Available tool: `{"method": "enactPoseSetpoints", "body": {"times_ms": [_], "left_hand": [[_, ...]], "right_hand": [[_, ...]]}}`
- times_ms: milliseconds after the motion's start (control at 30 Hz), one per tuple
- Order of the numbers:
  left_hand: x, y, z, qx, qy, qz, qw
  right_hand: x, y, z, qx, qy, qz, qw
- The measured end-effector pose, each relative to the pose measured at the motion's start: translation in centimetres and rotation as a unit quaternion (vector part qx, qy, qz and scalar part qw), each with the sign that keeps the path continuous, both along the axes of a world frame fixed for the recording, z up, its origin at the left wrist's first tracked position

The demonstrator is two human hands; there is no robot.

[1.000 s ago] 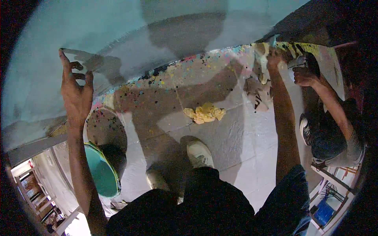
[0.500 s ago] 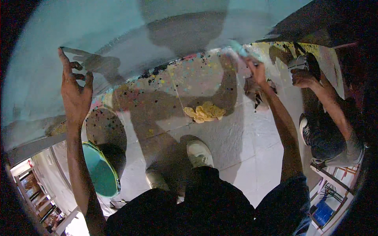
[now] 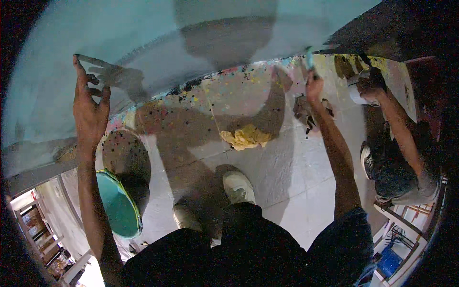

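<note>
My left hand (image 3: 91, 112) is raised at the teal-painted wall (image 3: 114, 36), its index fingertip against the surface. The other fingers are loosely bent and apart, with nothing in them. In my right hand (image 3: 314, 88) is a paintbrush (image 3: 309, 58), its teal end held up at the wall's lower part, beside a dark painted area (image 3: 368, 40). A teal band with a darker grey-blue band below it covers the wall. Below my left forearm stands a bucket (image 3: 117, 203) of teal paint.
At the right a co-worker's hand (image 3: 370, 88) grips a pale container (image 3: 355, 92). A crumpled yellow cloth or paper (image 3: 246, 137) lies on the floor near my shoes (image 3: 238, 187). Paint spatters (image 3: 191, 103) cover the floor along the wall. A dark crumpled rag-like thing (image 3: 306, 112) lies below my right hand.
My right hand and the paintbrush have moved a little to the right, and the brush now points more upright. The co-worker's container has tilted. My left hand stays nearly still.
</note>
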State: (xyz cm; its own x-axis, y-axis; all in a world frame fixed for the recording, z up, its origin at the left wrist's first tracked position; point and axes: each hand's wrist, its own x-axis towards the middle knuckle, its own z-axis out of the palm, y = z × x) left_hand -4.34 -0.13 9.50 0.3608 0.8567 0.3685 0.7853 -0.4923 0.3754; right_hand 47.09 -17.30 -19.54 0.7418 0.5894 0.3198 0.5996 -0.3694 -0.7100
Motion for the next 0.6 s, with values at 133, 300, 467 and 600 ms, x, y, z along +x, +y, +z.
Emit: {"method": "enactPoseSetpoints", "body": {"times_ms": [133,300,467,600], "left_hand": [[0.2,0.3,0.3,0.003,0.004,-0.018,1.0],[0.0,0.2,0.6,0.005,-0.004,-0.014,1.0],[0.3,-0.4,0.6,-0.033,-0.027,0.005,0.999],[-0.3,-0.6,0.6,-0.013,-0.01,-0.012,1.0]], "right_hand": [[-2.0,-1.7,-4.2,-0.026,0.025,0.103,0.994],[-4.4,-0.7,1.2,-0.155,0.091,0.078,0.981],[4.9,-2.0,0.4,-0.015,-0.027,-0.001,1.0],[14.2,-2.5,-2.1,-0.221,-0.142,-0.303,0.916]]}}
